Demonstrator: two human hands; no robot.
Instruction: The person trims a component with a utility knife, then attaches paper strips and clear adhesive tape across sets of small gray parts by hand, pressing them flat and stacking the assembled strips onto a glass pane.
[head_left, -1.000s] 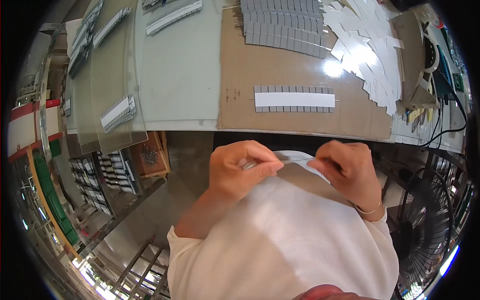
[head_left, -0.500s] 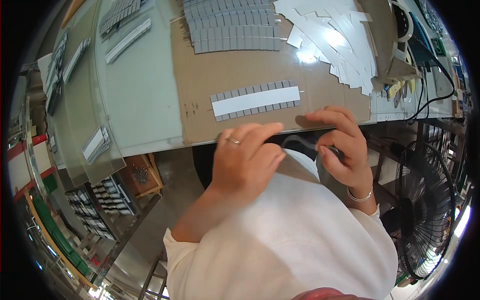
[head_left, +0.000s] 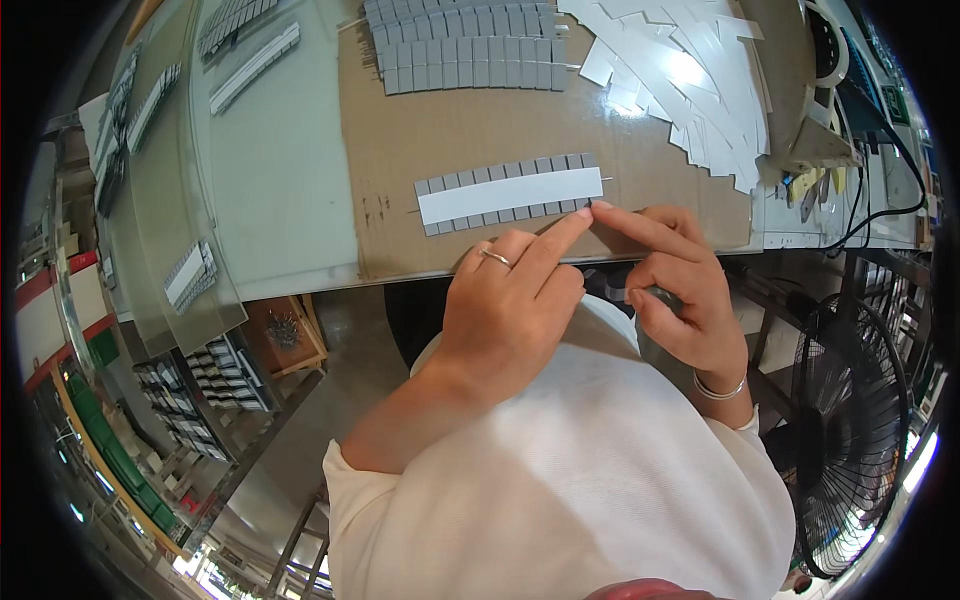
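Note:
A row of small grey tiles (head_left: 545,165) lies near the table's front edge with a long white strip (head_left: 510,192) along its middle. A thin wire-like end pokes out past each side. My left hand (head_left: 515,290), wearing a ring, has its index finger stretched to the row's lower right corner; its other fingers are loosely bent. My right hand (head_left: 680,280) points its index finger at that same corner, and the two fingertips almost meet there. Between its thumb and a bent finger is a clear, curled strip (head_left: 608,287), perhaps tape; its far end is hidden.
Several joined rows of grey tiles (head_left: 475,65) lie farther back on the brown board (head_left: 450,125). White paper strips (head_left: 690,90) are heaped at the right. More tile pieces (head_left: 192,275) rest on the glass at left. A black fan (head_left: 850,430) stands close on my right.
Both hands have come up to the tile row's lower right corner, index fingers stretched out. The clear strip has stayed with my right hand. The view has shifted slightly.

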